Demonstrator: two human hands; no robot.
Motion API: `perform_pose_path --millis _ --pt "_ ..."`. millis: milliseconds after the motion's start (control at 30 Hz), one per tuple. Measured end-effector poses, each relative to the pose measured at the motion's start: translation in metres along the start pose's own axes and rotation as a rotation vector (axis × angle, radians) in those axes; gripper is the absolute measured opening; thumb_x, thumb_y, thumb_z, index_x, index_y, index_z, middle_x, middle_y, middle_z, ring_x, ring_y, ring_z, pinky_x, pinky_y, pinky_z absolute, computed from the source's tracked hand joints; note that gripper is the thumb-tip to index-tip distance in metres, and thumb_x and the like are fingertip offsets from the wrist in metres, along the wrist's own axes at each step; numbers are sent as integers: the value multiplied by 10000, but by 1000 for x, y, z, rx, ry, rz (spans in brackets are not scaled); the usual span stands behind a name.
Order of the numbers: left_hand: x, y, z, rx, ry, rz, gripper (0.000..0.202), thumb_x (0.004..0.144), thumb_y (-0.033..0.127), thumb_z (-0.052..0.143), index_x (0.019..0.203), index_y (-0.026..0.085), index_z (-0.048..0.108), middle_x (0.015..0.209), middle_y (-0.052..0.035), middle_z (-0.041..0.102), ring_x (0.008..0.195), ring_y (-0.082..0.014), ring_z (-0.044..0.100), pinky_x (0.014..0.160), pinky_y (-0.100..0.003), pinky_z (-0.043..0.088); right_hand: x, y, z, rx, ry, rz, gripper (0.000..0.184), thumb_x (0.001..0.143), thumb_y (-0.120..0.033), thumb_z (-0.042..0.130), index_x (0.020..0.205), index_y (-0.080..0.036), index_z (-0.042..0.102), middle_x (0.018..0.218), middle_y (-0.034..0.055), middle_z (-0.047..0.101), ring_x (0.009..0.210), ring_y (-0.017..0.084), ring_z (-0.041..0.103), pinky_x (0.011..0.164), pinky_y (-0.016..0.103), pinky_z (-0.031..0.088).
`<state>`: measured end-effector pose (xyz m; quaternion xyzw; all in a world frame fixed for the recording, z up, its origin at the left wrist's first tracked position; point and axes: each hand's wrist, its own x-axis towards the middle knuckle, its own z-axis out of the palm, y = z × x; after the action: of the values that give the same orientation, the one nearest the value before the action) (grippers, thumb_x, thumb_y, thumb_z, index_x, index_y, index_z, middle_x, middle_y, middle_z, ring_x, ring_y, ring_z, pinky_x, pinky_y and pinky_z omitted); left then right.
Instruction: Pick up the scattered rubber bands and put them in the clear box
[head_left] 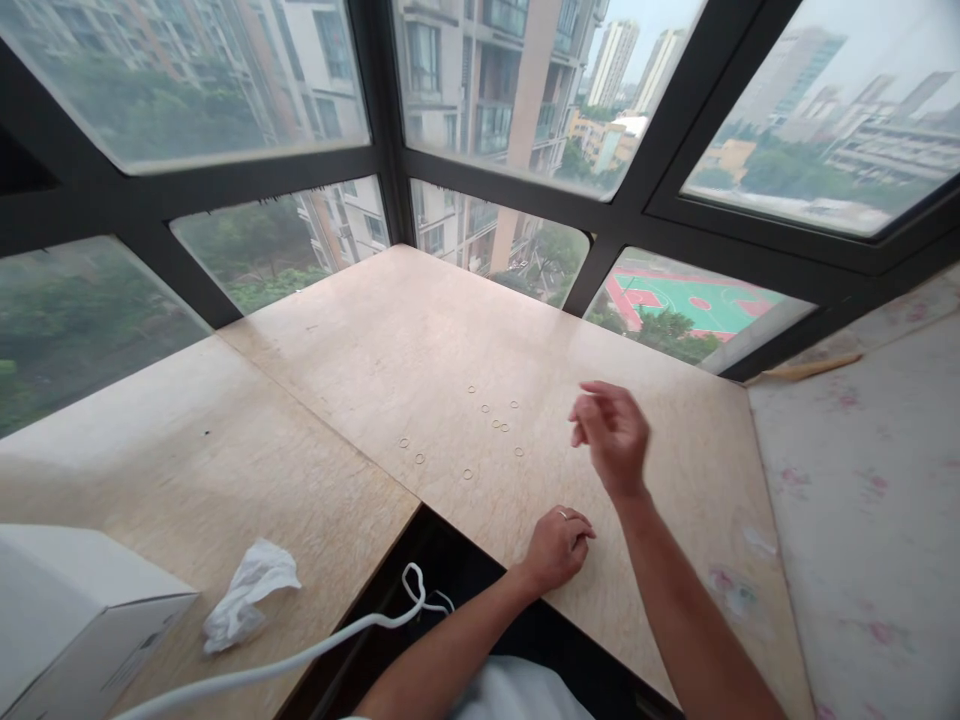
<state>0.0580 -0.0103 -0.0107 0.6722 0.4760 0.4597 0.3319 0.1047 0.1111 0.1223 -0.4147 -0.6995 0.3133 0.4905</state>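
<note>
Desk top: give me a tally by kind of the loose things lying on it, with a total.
Small rings: 10, as far as they can be made out
Crumpled tissue: 1
White box: 1
White cable: 1
Total: 13

A pale wooden counter [420, 340] fills a corner bounded by large windows [517, 90] in dark metal frames [382, 150]. Soft, overcast daylight comes through the glass. Outside stand tall apartment blocks, green trees and a sports court [690, 300] painted green and red far below. To the right lies a light cloth with faint pink flowers [877, 470]. On the near left sit a white box [67, 610], a crumpled tissue [247, 595] and a white cable [300, 655].
</note>
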Motion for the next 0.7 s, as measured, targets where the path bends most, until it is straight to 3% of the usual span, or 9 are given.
perform_pose_path --millis 100,133,300,467,700 --pt "0 -2 0 -7 0 10 266 680 21 516 817 176 683 900 -48 686 876 -185 582 799 -309 458 23 29 24 -381 -337 167 320 949 -360 406 1186 -172 512 842 10 632 531 89 591 502 199 467" --pt "0 -2 0 -12 -1 11 270 677 19 515 820 177 681 902 -48 684 877 -185 581 798 -309 456 31 41 33 -442 -392 190 292 926 -321 442 1156 -171 542 831 9 644 535 94 598 535 204 466" --pt "-1 -4 1 -32 7 0 280 696 15 493 825 186 674 906 -45 672 876 -175 573 787 -301 452 54 87 69 -644 -520 264 247 831 -226 534 1058 -200 628 789 18 676 696 160 633 631 228 422" --pt "-1 -2 1 -31 -5 -14 290 684 7 479 818 180 669 884 -52 666 859 -179 570 772 -303 454 62 103 90 -780 -571 341 228 843 -272 511 1017 -189 633 814 68 684 774 207 621 635 255 394" --pt "0 -1 -1 -29 -16 -29 289 687 5 478 814 182 669 888 -49 664 859 -177 569 777 -303 453 63 110 88 -719 -666 390 155 825 -183 498 918 -187 622 637 -11 650 526 114 565 579 209 369"
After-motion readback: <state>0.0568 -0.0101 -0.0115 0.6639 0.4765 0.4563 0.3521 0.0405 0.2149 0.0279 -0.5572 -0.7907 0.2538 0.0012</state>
